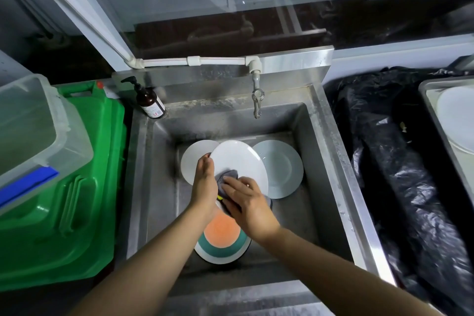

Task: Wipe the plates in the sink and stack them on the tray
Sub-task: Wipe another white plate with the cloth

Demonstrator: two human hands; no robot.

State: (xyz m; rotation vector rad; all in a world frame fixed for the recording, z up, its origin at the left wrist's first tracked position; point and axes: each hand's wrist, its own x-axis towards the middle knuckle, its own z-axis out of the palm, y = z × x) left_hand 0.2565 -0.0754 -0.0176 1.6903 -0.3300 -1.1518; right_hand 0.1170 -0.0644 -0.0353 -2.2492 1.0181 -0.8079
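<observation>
Left hand [204,182] gripping the white plate [238,164] by its rim, tilted above the sink [331,161] to face the wiping. Right hand [247,202] pressing grey cloth [227,176] against it. Tray [425,100] waiting at right, one plate already there.

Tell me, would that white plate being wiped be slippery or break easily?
Probably rigid and breakable: the white plate looks like glazed ceramic above a steel sink. Its glossy face could be slick. The left hand steadies its rim while the right hand presses a cloth.
</observation>
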